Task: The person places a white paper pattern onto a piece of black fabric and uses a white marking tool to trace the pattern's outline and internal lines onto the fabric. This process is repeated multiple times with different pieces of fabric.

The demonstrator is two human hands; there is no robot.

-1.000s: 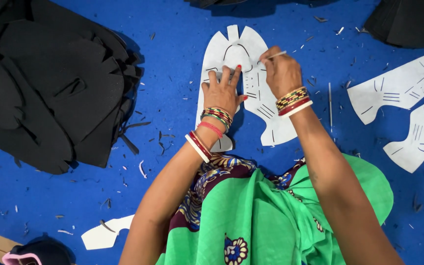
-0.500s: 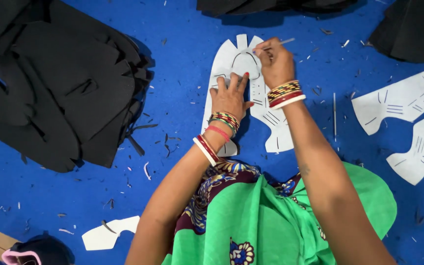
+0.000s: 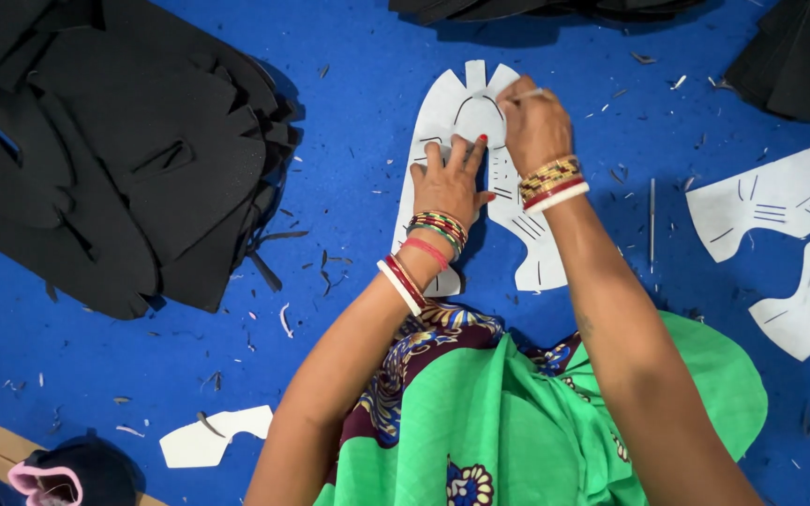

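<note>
Pattern piece in the middle of the surface (image 3: 349, 141)
Pattern piece (image 3: 442, 122) lies under both hands; fabric pile (image 3: 133, 150) to its left, two more templates (image 3: 789, 234) to its right.

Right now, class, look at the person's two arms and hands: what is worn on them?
Both arms are bare, without sleeves. The left hand has red-painted nails and a wrist stacked with multicoloured, pink, red and white bangles. The right hand has gold, red and white bangles at its wrist.

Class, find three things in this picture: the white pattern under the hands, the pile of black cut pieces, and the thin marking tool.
White pattern (image 3: 534, 245), head view: bare lower right lobe.
Black pile (image 3: 142, 159), head view: middle of the top piece.
Marking tool (image 3: 529, 94), head view: its shaft.
</note>
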